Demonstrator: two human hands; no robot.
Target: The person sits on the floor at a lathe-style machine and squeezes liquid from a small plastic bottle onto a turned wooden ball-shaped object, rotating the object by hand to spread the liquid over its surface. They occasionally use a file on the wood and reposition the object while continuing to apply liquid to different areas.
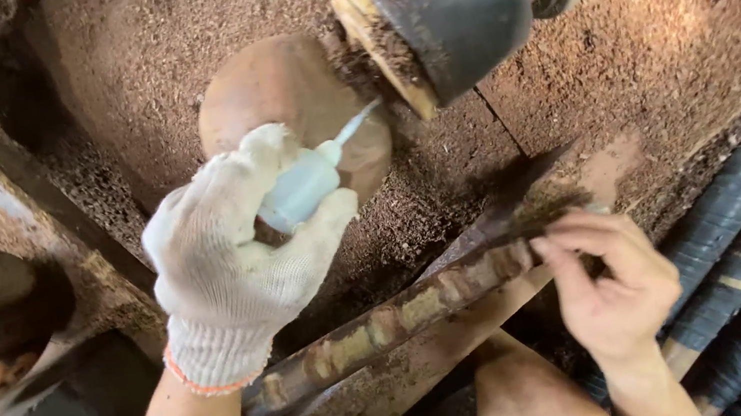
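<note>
Head view, gloved left hand [233,263] gripping glue bottle [305,184], nozzle seemingly touching wooden ball [268,89]

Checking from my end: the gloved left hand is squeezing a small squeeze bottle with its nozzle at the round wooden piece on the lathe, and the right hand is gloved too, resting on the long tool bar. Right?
Not quite. The right hand is bare, not gloved; the head view shows it. The rest stands: the gloved left hand holds the small squeeze bottle with its nozzle at the round wooden piece, and the right hand rests on the long tool bar.
</note>
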